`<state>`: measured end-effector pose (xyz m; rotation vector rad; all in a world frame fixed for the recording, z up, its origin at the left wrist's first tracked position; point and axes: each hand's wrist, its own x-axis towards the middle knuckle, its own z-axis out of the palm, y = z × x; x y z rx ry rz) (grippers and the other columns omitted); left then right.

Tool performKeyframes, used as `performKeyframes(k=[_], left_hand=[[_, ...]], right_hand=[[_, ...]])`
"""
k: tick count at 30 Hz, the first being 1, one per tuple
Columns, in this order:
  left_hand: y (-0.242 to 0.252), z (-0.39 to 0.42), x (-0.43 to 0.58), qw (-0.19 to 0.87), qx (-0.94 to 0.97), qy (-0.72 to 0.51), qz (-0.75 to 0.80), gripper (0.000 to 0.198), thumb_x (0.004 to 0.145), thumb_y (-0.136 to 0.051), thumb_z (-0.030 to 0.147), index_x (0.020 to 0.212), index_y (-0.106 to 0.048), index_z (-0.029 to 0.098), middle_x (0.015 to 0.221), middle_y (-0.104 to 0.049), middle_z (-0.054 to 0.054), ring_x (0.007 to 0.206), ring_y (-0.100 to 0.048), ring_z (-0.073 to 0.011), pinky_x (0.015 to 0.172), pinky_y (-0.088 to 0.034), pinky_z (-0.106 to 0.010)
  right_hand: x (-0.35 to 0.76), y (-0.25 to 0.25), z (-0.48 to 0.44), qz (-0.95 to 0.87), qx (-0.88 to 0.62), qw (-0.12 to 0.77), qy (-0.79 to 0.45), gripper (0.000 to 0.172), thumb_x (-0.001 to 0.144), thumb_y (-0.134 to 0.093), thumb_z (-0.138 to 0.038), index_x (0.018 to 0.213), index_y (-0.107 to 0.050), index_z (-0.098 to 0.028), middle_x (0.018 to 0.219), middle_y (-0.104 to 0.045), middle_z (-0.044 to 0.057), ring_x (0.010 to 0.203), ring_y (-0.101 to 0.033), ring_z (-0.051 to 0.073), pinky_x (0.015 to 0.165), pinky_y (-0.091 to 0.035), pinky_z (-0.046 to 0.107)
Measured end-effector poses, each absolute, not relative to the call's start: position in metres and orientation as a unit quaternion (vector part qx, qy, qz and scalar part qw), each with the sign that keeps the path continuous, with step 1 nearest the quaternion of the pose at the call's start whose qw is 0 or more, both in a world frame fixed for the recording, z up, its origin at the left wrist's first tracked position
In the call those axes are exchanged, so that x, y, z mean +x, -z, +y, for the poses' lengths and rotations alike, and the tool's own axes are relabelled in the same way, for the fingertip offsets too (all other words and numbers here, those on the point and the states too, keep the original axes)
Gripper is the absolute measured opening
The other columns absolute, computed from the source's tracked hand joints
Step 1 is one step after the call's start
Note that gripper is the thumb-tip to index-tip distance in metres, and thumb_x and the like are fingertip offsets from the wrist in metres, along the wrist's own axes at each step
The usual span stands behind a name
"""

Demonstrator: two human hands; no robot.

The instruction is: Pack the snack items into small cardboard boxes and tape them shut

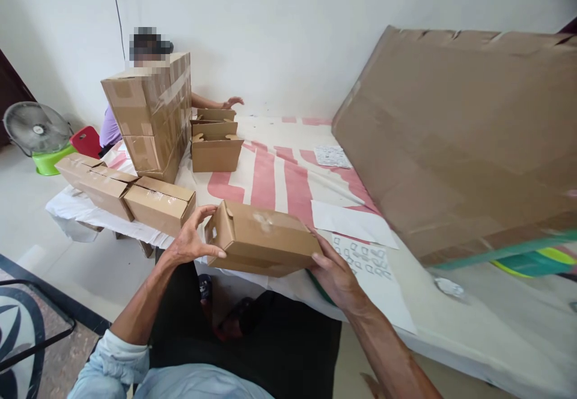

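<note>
Between my two hands is a closed brown cardboard box (265, 238), held slightly tilted at the near edge of the table. My left hand (193, 240) grips its left end, thumb along the near side and fingers over the far corner. On the right end, my right hand (336, 270) closes round the side, with some fingers hidden behind the box. Just left of my left hand, a similar cardboard box (157, 204) lies at the table edge, with more boxes (97, 182) in line behind it. A sheet with small drawn squares (365, 267) lies beside my right hand.
Stacked taped cartons (157, 116) stand at the far left, partly hiding a co-worker whose hand (232, 103) reaches over open boxes (216, 154). A large cardboard panel (469, 140) leans at the right. A fan (38, 128) stands on the left.
</note>
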<state>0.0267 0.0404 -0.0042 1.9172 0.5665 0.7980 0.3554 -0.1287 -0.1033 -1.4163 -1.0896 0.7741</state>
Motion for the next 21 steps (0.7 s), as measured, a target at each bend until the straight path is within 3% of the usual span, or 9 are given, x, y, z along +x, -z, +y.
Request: performKeyframes(k=[4,7,12,18,21], left_hand=[[0.008,0.036,0.034,0.458,0.799,-0.327,0.214,0.117,0.059,-0.092,0.082,0.152,-0.054,0.022,0.164,-0.047,-0.022,0.157,-0.043,-0.0422,0.132,-0.034,-0.056],[0.010,0.034,0.034,0.449,0.818,-0.309,0.182,0.118,0.064,-0.092,0.080,0.159,-0.048,0.025,0.171,-0.038,-0.021,0.162,-0.035,-0.0441,0.131,-0.033,-0.059],[0.005,0.028,0.034,0.427,0.838,-0.291,0.175,0.128,0.063,-0.099,0.067,0.167,-0.038,0.026,0.169,-0.043,-0.019,0.157,-0.042,-0.0449,0.131,-0.033,-0.061],[0.003,0.017,0.032,0.388,0.840,-0.323,0.200,0.117,0.063,-0.101,0.059,0.160,-0.046,0.024,0.171,-0.042,-0.022,0.160,-0.040,-0.0456,0.131,-0.032,-0.064],[0.004,0.014,0.029,0.378,0.837,-0.335,0.210,0.114,0.061,-0.103,0.055,0.156,-0.049,0.023,0.170,-0.043,-0.024,0.158,-0.042,-0.0459,0.129,-0.034,-0.065]], right_hand=[[0.354,0.104,-0.130,-0.395,-0.586,0.602,-0.372,0.073,0.099,-0.052,-0.057,0.167,-0.044,-0.032,0.169,-0.051,0.008,0.152,-0.053,0.036,0.115,-0.056,0.054],[0.354,0.102,-0.131,-0.402,-0.572,0.607,-0.377,0.070,0.099,-0.053,-0.057,0.165,-0.048,-0.032,0.166,-0.056,0.007,0.150,-0.056,0.034,0.115,-0.057,0.051],[0.351,0.096,-0.131,-0.313,-0.513,0.673,-0.431,0.059,0.091,-0.069,-0.051,0.147,-0.066,-0.034,0.161,-0.062,0.002,0.144,-0.061,0.031,0.116,-0.055,0.044],[0.346,0.097,-0.130,-0.325,-0.523,0.665,-0.423,0.057,0.090,-0.067,-0.051,0.145,-0.067,-0.035,0.150,-0.070,0.004,0.137,-0.066,0.032,0.110,-0.058,0.048],[0.349,0.091,-0.129,-0.355,-0.571,0.644,-0.365,0.058,0.089,-0.068,-0.052,0.142,-0.069,-0.030,0.144,-0.073,0.009,0.133,-0.068,0.034,0.109,-0.057,0.050]])
